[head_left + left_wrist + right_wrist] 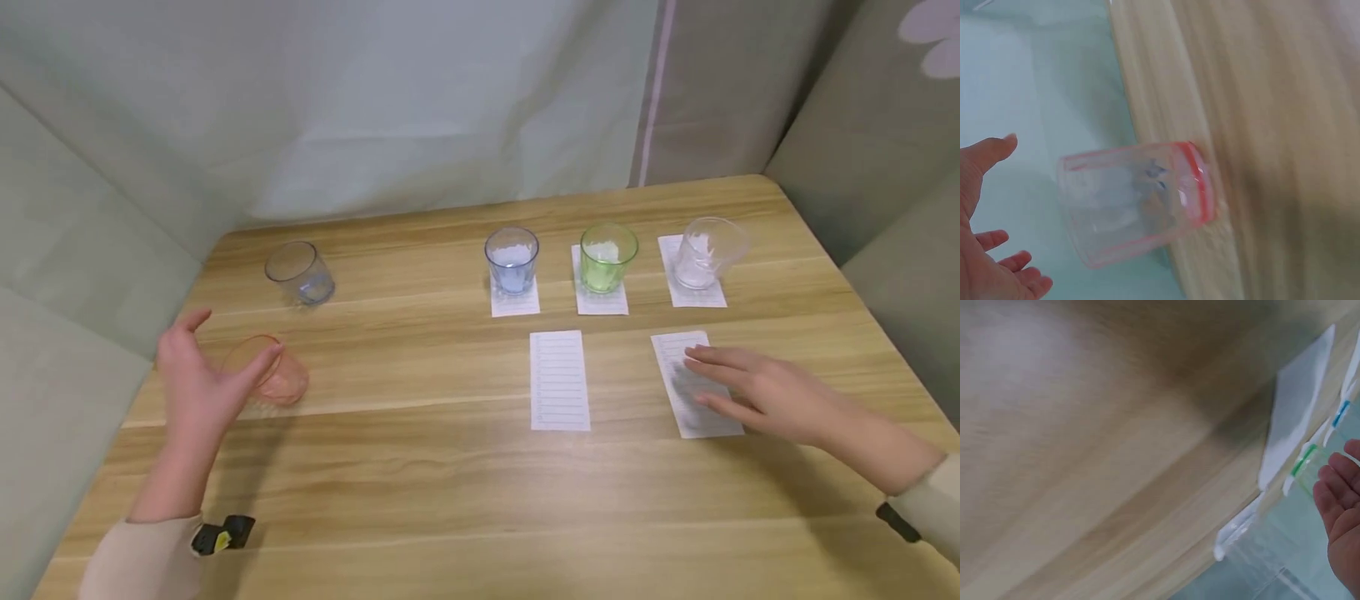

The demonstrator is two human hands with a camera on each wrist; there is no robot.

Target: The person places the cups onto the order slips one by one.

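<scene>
My left hand (pixel 198 379) is beside a pinkish-orange clear glass (pixel 283 379), thumb and fingers spread apart. In the left wrist view a gap shows between the fingers and this upright glass (pixel 1129 200). Behind it stands a grey-blue clear glass (pixel 311 283) on bare wood. My right hand (pixel 780 392) hovers over a lined white paper slip (pixel 686 396), fingers extended and holding nothing. Another lined slip (pixel 559 383) lies to its left. At the back, a blue glass (pixel 513 271), a green glass (pixel 603 271) and a colourless glass (pixel 697 271) each stand on a slip.
The wooden table (pixel 420 500) ends at a pale curtain (pixel 420 108) along the back and a side cloth (pixel 67 250) on the left. Grey fabric (pixel 885 158) hangs at the right. Dark bands sit at both cuffs.
</scene>
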